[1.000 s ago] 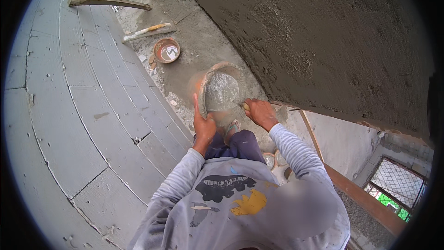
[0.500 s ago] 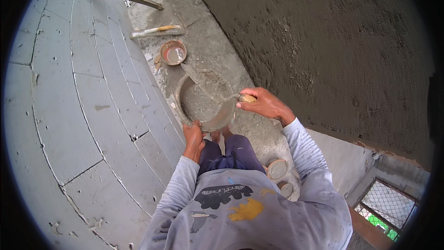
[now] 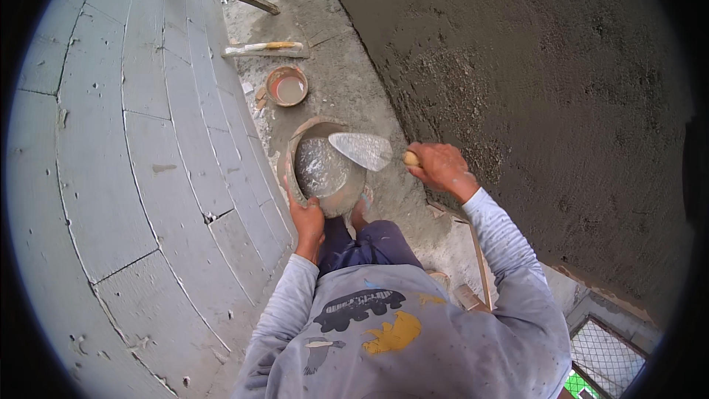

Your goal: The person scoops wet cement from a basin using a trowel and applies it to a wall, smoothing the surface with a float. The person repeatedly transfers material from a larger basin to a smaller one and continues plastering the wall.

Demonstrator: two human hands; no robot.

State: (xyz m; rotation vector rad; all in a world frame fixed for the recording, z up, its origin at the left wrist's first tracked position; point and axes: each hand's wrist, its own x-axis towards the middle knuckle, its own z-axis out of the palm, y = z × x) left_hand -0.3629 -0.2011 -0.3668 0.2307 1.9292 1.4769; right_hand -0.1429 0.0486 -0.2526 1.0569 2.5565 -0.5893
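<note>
Wet grey mortar fills the round pan [image 3: 325, 170] left hand [image 3: 306, 220] grips; right hand [image 3: 441, 168] clasps flat trowel [image 3: 362, 150].

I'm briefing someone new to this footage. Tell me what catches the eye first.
At centre, the left hand grips the rim of a pan of wet grey mortar, while the right hand holds a trowel over it. A dark, rough plastered wall fills the right side; pale block wall fills the left.

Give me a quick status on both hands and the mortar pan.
Left hand grips mortar pan rim. Right hand holds trowel over pan, blade loaded. Small bowl beyond pan, apart.
</note>
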